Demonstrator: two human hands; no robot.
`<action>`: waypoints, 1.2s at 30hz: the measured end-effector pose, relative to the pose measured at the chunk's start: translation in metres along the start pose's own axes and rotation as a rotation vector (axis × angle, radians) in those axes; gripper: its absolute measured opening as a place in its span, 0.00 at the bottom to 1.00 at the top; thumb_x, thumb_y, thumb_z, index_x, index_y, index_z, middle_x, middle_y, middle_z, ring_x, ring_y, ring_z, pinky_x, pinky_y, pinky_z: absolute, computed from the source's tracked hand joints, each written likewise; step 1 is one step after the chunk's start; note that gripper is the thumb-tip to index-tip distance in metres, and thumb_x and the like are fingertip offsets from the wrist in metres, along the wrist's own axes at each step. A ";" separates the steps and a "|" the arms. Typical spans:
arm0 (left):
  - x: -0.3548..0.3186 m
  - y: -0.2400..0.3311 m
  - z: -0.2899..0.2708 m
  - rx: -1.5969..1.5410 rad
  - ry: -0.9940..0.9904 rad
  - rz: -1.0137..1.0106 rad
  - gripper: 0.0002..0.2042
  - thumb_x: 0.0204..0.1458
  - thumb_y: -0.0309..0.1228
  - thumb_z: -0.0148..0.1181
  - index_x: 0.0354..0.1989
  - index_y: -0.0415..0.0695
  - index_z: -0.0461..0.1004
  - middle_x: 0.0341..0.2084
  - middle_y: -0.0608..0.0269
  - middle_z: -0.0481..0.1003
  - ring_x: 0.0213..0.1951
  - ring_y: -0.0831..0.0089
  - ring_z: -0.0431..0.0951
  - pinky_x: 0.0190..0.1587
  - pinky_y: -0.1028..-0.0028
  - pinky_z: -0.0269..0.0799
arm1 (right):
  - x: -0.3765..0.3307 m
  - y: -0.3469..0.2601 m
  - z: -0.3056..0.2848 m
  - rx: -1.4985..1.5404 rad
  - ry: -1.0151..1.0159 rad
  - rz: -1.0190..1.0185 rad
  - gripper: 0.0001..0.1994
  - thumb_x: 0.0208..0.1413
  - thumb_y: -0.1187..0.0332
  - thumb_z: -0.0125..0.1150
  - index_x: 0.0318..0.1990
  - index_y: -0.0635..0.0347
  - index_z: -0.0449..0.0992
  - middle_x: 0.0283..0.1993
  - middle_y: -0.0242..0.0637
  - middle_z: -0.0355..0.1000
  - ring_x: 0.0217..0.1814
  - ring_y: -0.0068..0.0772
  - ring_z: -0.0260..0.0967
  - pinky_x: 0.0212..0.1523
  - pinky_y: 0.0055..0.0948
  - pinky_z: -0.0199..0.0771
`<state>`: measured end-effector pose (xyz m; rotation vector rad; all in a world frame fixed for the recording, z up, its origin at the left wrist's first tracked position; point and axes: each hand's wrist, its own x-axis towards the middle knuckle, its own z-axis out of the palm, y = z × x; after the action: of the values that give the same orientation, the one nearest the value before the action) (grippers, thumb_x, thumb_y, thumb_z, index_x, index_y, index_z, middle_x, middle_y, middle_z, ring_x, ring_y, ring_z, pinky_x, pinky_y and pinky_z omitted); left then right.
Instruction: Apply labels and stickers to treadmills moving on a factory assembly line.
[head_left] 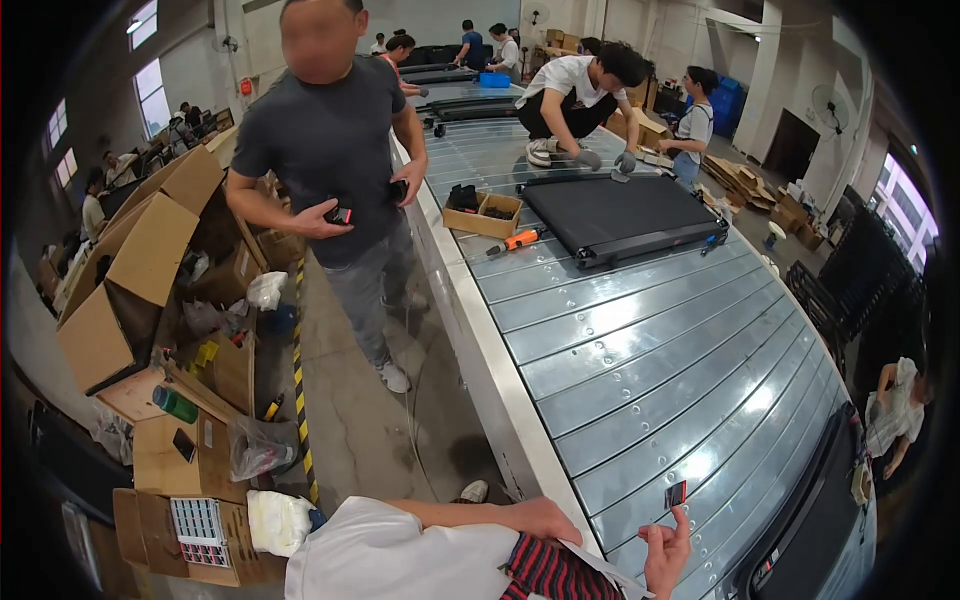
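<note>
My left hand (548,519) rests at the pale edge of the long slatted metal table, its fingers mostly hidden. Beside it are a thin white strip (613,571) and a red-and-black striped knitted cloth (560,568); whether the hand grips the strip does not show. My right hand (664,556) is over the metal slats, index finger stretched out and the other fingers partly bent. Right at its fingertip is a small black card-like piece with a red edge (677,494); I cannot tell whether they touch.
A person in dark grey (325,150) stands across the aisle, holding small dark pieces. Another in white (575,90) crouches on the table at a black panel (630,215). Near it are an orange power tool (516,242) and a divided box (482,214). Cartons (185,455) stand left.
</note>
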<state>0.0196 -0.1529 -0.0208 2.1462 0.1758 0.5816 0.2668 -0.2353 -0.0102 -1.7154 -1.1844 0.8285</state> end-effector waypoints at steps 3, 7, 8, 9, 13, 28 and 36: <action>-0.001 -0.010 -0.020 0.074 0.055 -0.019 0.06 0.40 0.28 0.53 0.30 0.49 0.70 0.20 0.59 0.69 0.25 0.58 0.70 0.24 0.67 0.65 | 0.020 0.008 0.017 0.100 0.016 -0.182 0.22 0.51 0.75 0.50 0.54 0.69 0.56 0.24 0.39 0.71 0.26 0.24 0.68 0.31 0.21 0.68; 0.000 -0.017 -0.056 0.211 0.160 -0.073 0.09 0.40 0.27 0.53 0.33 0.51 0.72 0.24 0.63 0.72 0.28 0.63 0.73 0.27 0.70 0.68 | 0.043 0.003 0.035 0.059 -0.009 -0.148 0.23 0.48 0.76 0.53 0.52 0.68 0.58 0.24 0.38 0.72 0.27 0.24 0.70 0.32 0.22 0.69; 0.000 -0.020 -0.064 0.212 0.155 -0.099 0.11 0.40 0.26 0.53 0.35 0.52 0.72 0.27 0.66 0.74 0.30 0.64 0.74 0.28 0.71 0.69 | 0.049 -0.002 0.039 0.027 -0.021 -0.146 0.23 0.48 0.75 0.53 0.52 0.68 0.58 0.25 0.39 0.72 0.27 0.25 0.70 0.31 0.22 0.69; -0.001 -0.023 -0.070 0.208 0.142 -0.091 0.11 0.40 0.26 0.53 0.35 0.52 0.72 0.27 0.66 0.74 0.30 0.64 0.74 0.28 0.71 0.69 | 0.054 -0.007 0.043 0.029 -0.007 -0.140 0.23 0.48 0.75 0.53 0.52 0.68 0.58 0.25 0.39 0.72 0.27 0.25 0.70 0.31 0.22 0.69; -0.004 -0.037 -0.087 0.196 0.161 -0.082 0.11 0.41 0.27 0.54 0.36 0.54 0.72 0.29 0.67 0.74 0.32 0.66 0.74 0.29 0.71 0.70 | 0.071 -0.028 0.063 0.087 -0.002 -0.137 0.22 0.45 0.76 0.56 0.50 0.68 0.61 0.24 0.38 0.72 0.26 0.23 0.69 0.30 0.21 0.68; -0.028 -0.011 -0.028 0.163 0.165 -0.098 0.14 0.41 0.29 0.49 0.39 0.51 0.69 0.27 0.59 0.72 0.32 0.58 0.73 0.30 0.69 0.68 | 0.073 0.014 0.077 -0.126 -0.292 -0.299 0.22 0.45 0.72 0.58 0.49 0.64 0.63 0.24 0.40 0.72 0.22 0.28 0.70 0.23 0.24 0.68; -0.034 0.033 0.061 0.147 0.361 -0.186 0.07 0.36 0.33 0.53 0.26 0.47 0.68 0.17 0.59 0.68 0.24 0.56 0.70 0.23 0.66 0.62 | 0.036 0.099 0.068 -0.301 -0.634 -0.275 0.19 0.52 0.74 0.49 0.53 0.64 0.61 0.28 0.39 0.72 0.30 0.28 0.68 0.36 0.23 0.67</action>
<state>0.0150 -0.2282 -0.0371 2.1177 0.6262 0.8649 0.2555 -0.1993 -0.1301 -1.5024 -2.0070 1.1030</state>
